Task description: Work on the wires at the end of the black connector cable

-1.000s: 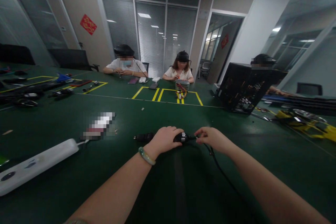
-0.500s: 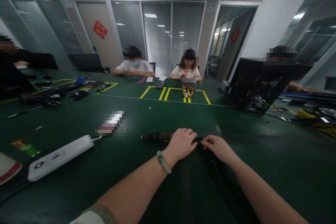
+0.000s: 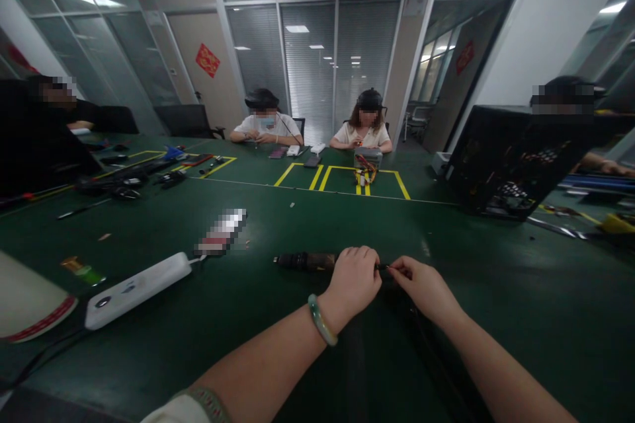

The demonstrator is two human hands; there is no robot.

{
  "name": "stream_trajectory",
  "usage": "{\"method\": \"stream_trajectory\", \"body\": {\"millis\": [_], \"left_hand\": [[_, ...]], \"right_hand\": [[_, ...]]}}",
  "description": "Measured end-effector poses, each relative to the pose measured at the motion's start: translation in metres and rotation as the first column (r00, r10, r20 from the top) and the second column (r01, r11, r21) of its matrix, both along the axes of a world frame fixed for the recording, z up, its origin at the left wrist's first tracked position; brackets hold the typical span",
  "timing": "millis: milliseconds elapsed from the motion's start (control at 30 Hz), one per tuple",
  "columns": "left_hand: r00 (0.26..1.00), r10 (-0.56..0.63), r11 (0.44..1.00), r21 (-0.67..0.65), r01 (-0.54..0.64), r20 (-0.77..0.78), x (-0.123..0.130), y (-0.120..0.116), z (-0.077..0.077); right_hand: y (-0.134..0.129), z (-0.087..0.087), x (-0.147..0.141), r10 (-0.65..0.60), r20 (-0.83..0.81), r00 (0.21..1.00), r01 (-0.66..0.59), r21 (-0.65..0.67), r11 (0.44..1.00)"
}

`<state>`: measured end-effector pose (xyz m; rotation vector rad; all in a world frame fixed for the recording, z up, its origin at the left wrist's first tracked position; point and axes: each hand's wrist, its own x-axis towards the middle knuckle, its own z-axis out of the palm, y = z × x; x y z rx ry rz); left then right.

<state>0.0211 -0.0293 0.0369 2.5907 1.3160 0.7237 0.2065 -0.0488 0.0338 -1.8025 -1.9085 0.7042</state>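
The green table (image 3: pixel 307 225) is our largest surface; its far edge runs in front of two seated people, one in white (image 3: pixel 285 130) and one in cream (image 3: pixel 364 139). Yellow tape (image 3: pixel 323 178) marks off rectangles short of that edge, and we have a broad band of green between them and our hands. The black computer case (image 3: pixel 496 165) leans at our far right, its lower edge bounding that side, well apart from our right hand (image 3: pixel 421 284). At our left, the long white bar (image 3: pixel 139 289) lies aslant, its near end just beside the red-banded rim of a cream cup (image 3: pixel 30 297) that the view cuts off. Green tabletop separates the bar's far end from the tip of the black tool (image 3: pixel 315 262). The tool lies on the table before us, roughly crosswise, tip pointing left. Our left hand (image 3: pixel 354 281) is wrapped over its rear part, grasping it, with a bracelet (image 3: pixel 321 320) at the wrist. Just beside that, our right hand pinches a thin black cord (image 3: pixel 384 267) between fingertips. Smallest is the green bottle (image 3: pixel 92 274) with a gold cap, lying between cup and bar.
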Motion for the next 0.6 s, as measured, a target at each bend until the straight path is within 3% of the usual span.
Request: {"method": "stream_trajectory", "body": {"millis": [233, 600], "left_hand": [[0.999, -0.002, 1.0, 0.008, 0.002, 0.044, 0.008, -0.013, -0.003], [0.997, 0.048, 0.997, -0.055, -0.051, -0.057, 0.007, -0.035, 0.001]], "right_hand": [[0.003, -0.009, -0.002, 0.06, 0.022, 0.998, -0.061, 0.027, 0.998], [0.0, -0.009, -0.005, 0.106, 0.058, 0.993, -0.111, 0.078, 0.991]]}}
